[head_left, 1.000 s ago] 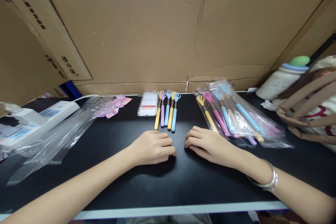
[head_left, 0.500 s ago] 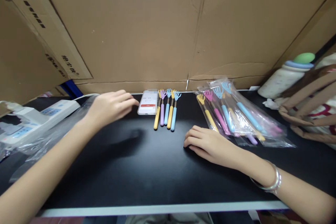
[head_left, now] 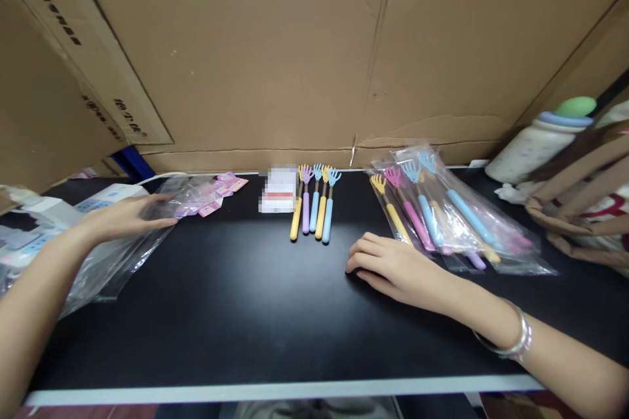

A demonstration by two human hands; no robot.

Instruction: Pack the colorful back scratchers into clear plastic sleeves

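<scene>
Head view, left hand [head_left: 128,217]: thumb and fingers parted over clear bags [head_left: 128,263]; contact I can't tell.
Right hand [head_left: 388,268]: palm down, fingers curled; I can't tell its grip.
Loose scratchers [head_left: 314,213]: five, beyond the hands; bagged scratchers [head_left: 428,219] just beside the right.
Bench [head_left: 246,314]: black stretch between hands, pale front edge [head_left: 285,391], cardboard [head_left: 246,65] behind.

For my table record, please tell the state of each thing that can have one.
Left hand, open, at clear bags, contact unclear
Right hand, fingers curled, on table
Five loose scratchers, unbagged, side by side
Scratchers at right, bagged
Phone, flat, screen unreadable
Power strip, plug inserted
Bottle, lid on
</scene>
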